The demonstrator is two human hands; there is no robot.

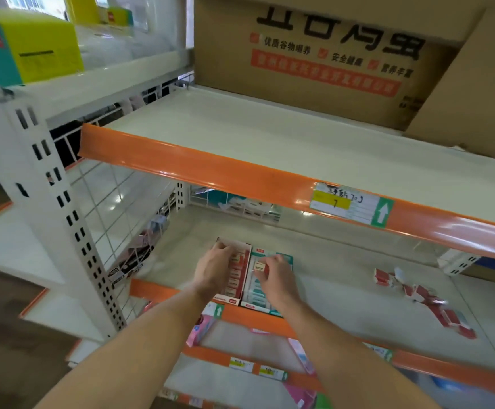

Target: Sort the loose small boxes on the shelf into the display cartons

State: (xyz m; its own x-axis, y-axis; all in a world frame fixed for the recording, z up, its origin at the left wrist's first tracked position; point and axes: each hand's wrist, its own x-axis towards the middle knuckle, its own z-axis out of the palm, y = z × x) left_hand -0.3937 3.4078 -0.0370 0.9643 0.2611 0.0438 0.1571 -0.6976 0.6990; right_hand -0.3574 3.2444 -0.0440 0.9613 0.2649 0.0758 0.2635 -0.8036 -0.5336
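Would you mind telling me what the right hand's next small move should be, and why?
Probably slide the small box sideways and lower it into the red carton. The right hand pinches this red-and-white box over the teal carton, while the left hand rests on the red one, which holds matching boxes.

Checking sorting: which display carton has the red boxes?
The left carton, under the left hand; the teal carton beside it holds teal boxes.

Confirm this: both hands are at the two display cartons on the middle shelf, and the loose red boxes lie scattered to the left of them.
Not quite. The head view shows the loose red boxes scattered to the right of the display cartons, not left. Both the left hand and right hand are at the cartons.
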